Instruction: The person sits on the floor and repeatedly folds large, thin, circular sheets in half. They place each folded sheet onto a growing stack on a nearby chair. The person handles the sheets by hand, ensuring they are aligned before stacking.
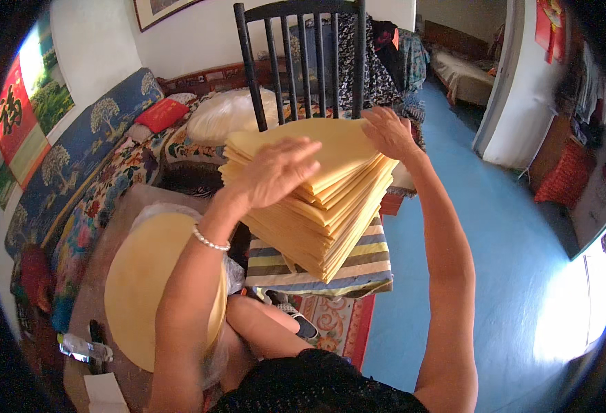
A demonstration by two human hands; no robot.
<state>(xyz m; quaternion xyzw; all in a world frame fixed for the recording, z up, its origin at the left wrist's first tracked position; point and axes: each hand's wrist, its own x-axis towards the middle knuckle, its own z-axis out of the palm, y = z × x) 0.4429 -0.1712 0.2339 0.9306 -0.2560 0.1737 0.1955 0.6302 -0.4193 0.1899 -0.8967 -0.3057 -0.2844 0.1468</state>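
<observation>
A tall stack of folded, thin yellow sheets [317,220], which look like flatbread, rests on a striped cloth [368,258] over a chair seat. My left hand [279,168] is over the near left of the stack, fingers stretched out and slightly blurred; whether it touches the top sheet I cannot tell. At the stack's far right corner, my right hand [388,132] lies with its fingers extended over the edge. To the left, a pile of large round yellow sheets [138,296] sits on clear plastic, partly hidden by my left forearm. Neither hand grips anything visible.
The black slatted chair back [299,8] rises behind the stack. A patterned sofa [100,131] with a red cushion [162,115] runs along the left. A clear bottle [82,347] lies at lower left. Blue floor [496,241] stretches to the right.
</observation>
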